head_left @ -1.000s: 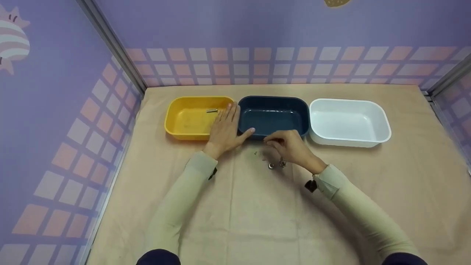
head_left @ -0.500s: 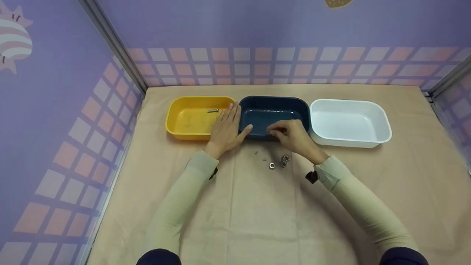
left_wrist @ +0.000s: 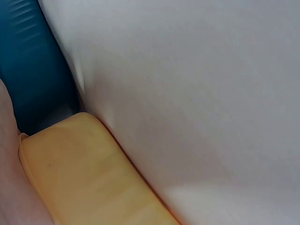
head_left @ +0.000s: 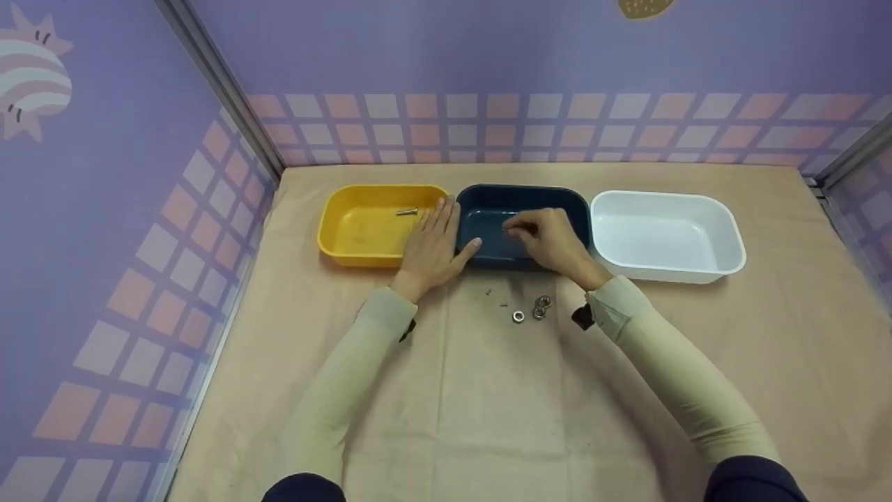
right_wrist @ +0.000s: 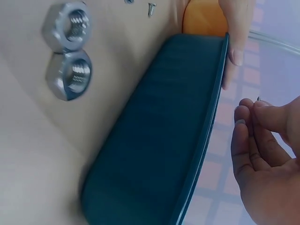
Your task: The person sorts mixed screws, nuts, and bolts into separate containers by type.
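My left hand (head_left: pixel 430 244) lies with straight fingers across the adjoining rims of the yellow tray (head_left: pixel 348 258) and the dark blue tray (head_left: pixel 488 261). Thumb and index finger of my right hand (head_left: pixel 550 240) pinch a tiny screw (right_wrist: pixel 258 99), whose tip pokes out above them in the right wrist view. That hand is over the blue tray. On the cloth in front of this tray lie two more small screws, one of them a thin screw (right_wrist: pixel 151 9), and several metal parts, including a hex nut (right_wrist: pixel 70 75). A silver bolt (head_left: pixel 407 212) rests inside the yellow tray.
A white tray (head_left: pixel 669 270) stands to the right of the blue one, completing a side-by-side row. Beige cloth (head_left: pixel 502 404) covers the table. Purple checked panels (head_left: pixel 446 56) close off the back and sides.
My right hand has moved forward from the blue tray's near edge to over its inside, still pinching the tiny screw. The left hand has stayed in place on the rims.
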Motion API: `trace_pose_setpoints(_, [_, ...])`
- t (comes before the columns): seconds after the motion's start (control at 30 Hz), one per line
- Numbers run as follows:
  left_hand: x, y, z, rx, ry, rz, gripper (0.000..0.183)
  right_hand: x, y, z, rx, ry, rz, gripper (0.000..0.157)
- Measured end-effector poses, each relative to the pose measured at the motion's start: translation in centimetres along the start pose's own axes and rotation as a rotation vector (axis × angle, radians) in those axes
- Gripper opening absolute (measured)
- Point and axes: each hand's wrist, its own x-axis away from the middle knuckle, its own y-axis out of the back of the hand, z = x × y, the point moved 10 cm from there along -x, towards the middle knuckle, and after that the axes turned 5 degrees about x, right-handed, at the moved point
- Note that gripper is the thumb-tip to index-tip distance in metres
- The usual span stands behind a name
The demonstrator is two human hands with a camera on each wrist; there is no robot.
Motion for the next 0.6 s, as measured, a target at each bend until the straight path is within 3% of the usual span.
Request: trace_pose_setpoints(0.6, [0.0, 0.2, -0.2, 0.002, -0.006, -0.01, 0.09, -3.4, -0.8, -2.8, 0.035, -0.101, -0.008, 0.018])
